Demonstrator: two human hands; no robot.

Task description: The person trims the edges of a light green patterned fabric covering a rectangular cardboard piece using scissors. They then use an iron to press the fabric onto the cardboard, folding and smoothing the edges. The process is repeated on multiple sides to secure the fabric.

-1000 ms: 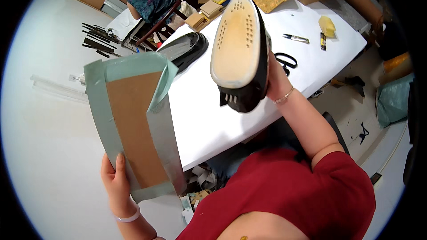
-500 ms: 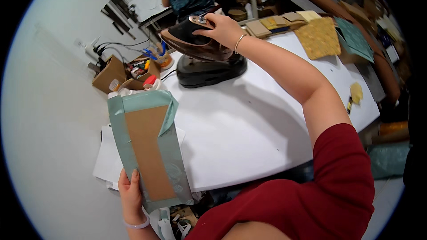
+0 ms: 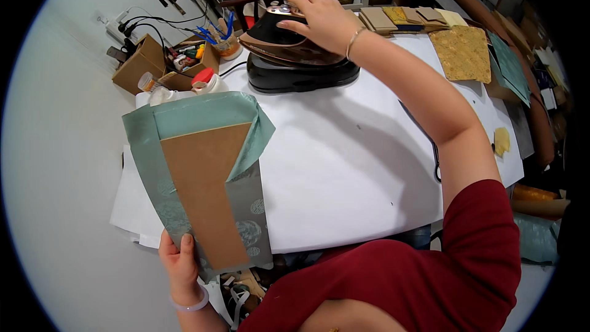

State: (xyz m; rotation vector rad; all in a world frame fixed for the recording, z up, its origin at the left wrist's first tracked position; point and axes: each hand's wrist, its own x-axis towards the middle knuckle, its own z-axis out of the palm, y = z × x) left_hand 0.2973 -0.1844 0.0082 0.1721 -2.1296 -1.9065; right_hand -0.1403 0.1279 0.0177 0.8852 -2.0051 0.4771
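Observation:
My left hand (image 3: 179, 257) grips the lower left edge of a flat brown board (image 3: 206, 197), thumb on top. Pale green patterned fabric (image 3: 157, 172) is folded around the board's sides and top. Its upper right corner stands up in a loose flap (image 3: 251, 141). At the far side of the table, a black and bronze iron (image 3: 270, 37) rests on its black base (image 3: 301, 78). Over the iron's handle, my right hand (image 3: 329, 21) has its fingers spread apart; the palm side is hidden.
Left of the iron stand a cup of blue-handled tools (image 3: 227, 46), a red-lidded jar (image 3: 208, 80) and a cardboard box (image 3: 142, 64). Board samples (image 3: 378, 19) and a mustard patterned sheet (image 3: 462, 54) lie at the far right of the white table (image 3: 332, 178). A chair (image 3: 236, 1) stands behind.
The iron has come down onto its base. My right hand's fingers have loosened from the handle. The covered board has tilted, and its fabric flap stands wider.

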